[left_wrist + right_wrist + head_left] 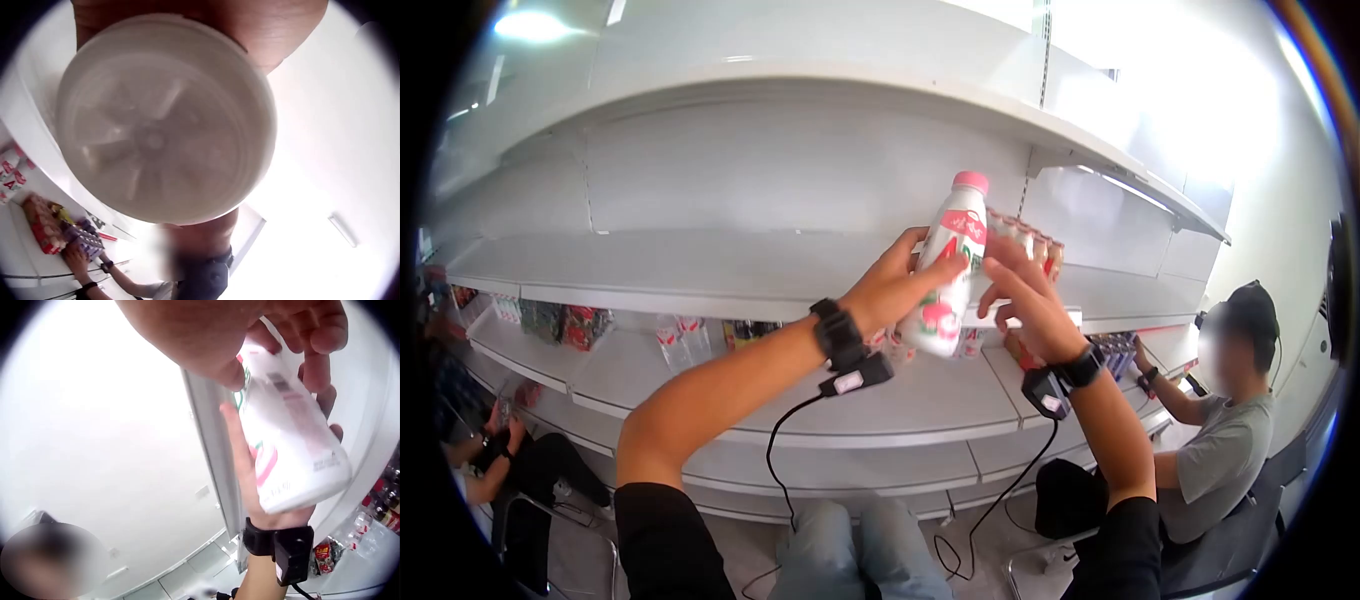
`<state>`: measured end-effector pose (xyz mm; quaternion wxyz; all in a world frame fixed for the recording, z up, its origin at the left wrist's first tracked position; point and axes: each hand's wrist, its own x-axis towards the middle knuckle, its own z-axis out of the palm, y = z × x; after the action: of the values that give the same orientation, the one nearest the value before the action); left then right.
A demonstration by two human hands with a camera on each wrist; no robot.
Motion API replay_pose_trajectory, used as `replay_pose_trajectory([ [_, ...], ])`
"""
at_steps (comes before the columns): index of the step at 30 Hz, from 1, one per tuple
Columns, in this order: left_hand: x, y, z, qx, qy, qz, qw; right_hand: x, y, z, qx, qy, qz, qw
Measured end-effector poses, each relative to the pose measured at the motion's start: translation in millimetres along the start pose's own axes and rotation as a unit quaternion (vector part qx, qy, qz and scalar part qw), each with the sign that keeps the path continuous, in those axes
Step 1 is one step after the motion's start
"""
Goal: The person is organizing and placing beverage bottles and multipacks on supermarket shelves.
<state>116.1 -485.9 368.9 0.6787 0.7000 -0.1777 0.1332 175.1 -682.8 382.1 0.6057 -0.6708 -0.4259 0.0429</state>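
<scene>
A white plastic bottle with a pink cap and red-and-green print (960, 228) is held up, slightly tilted, before the shelves. My left hand (888, 288) grips it round the middle, thumb across the front. Beside its right side is my right hand (1040, 312), fingers spread and loosely bent. In the right wrist view, that hand's thumb and fingertips overlap the upper part of the bottle (290, 440), while the left palm lies behind it. The round bottle base (156, 134) fills much of the left wrist view.
Behind the right hand, several small red-capped bottles (1048, 250) stand on the middle shelf (730, 262). Clear bottles (684, 343) and red packets (585, 327) sit lower. A seated person (1230, 430) reaches to purple cans (1114, 350) at right; another sits far left. Cables hang from both wrists.
</scene>
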Motion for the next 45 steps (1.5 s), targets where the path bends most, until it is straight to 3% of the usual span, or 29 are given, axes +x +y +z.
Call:
replay_pose_trajectory([
  [6, 107.9, -22.4, -33.0, 0.030, 0.019, -0.094, 0.995, 107.7, 50.3, -21.7, 0.065, 0.031, 0.058, 0.996],
  [12, 212.8, -29.1, -68.5, 0.123, 0.028, -0.041, 0.991, 202.6, 70.9, -73.3, 0.114, 0.059, 0.068, 0.989],
  [13, 225.0, -31.2, -73.0, 0.127, 0.032, -0.042, 0.991, 215.6, 74.5, -77.1, 0.098, 0.074, 0.039, 0.992],
  [17, 270.4, -73.7, -81.4, 0.069, 0.069, 0.027, 0.995, 247.6, 102.3, -79.7, 0.078, 0.141, 0.002, 0.987],
  [21, 287.1, -111.3, -81.6, 0.251, 0.168, 0.124, 0.945, 271.9, 144.5, -94.4, 0.056, 0.141, 0.028, 0.988],
  [23, 301.6, -136.1, -92.9, 0.304, 0.160, 0.167, 0.924, 263.8, 151.5, -98.8, 0.023, 0.123, 0.040, 0.991],
  [24, 317.1, -153.3, -103.3, 0.344, 0.148, 0.210, 0.903, 269.9, 156.5, -105.8, -0.045, 0.103, -0.028, 0.993],
  [26, 312.5, -147.7, -101.8, 0.280, 0.137, 0.172, 0.934, 282.7, 176.4, -117.9, -0.170, 0.052, -0.144, 0.973],
  [27, 300.3, -139.0, -94.9, 0.244, 0.136, 0.150, 0.948, 275.8, 175.0, -114.2, -0.136, 0.045, -0.105, 0.984],
  [28, 285.5, -123.7, -84.6, 0.304, 0.160, 0.161, 0.925, 268.7, 173.2, -110.2, -0.101, 0.041, -0.064, 0.992],
  [29, 284.8, -125.5, -86.1, 0.360, 0.158, 0.162, 0.905, 262.2, 154.4, -101.8, 0.028, 0.067, 0.067, 0.995],
  [33, 304.1, -146.6, -95.7, 0.342, 0.149, 0.155, 0.915, 257.0, 161.2, -100.2, 0.016, 0.071, 0.027, 0.997],
  [35, 295.4, -141.7, -95.9, 0.341, 0.128, 0.071, 0.928, 249.5, 156.0, -88.9, 0.049, 0.115, 0.018, 0.992],
  [36, 282.2, -132.6, -92.7, 0.332, 0.102, 0.028, 0.937, 249.2, 150.8, -86.9, 0.053, 0.119, 0.053, 0.990],
  [38, 270.1, -119.4, -92.0, 0.344, 0.059, -0.053, 0.936, 246.4, 149.9, -89.0, 0.014, 0.120, 0.027, 0.992],
  [42, 257.0, -113.1, -99.0, 0.423, 0.033, -0.082, 0.902, 239.9, 143.9, -93.8, -0.017, 0.126, -0.005, 0.992],
  [45, 259.7, -113.8, -103.6, 0.360, 0.012, -0.069, 0.930, 240.0, 144.7, -96.1, -0.046, 0.072, 0.048, 0.995],
])
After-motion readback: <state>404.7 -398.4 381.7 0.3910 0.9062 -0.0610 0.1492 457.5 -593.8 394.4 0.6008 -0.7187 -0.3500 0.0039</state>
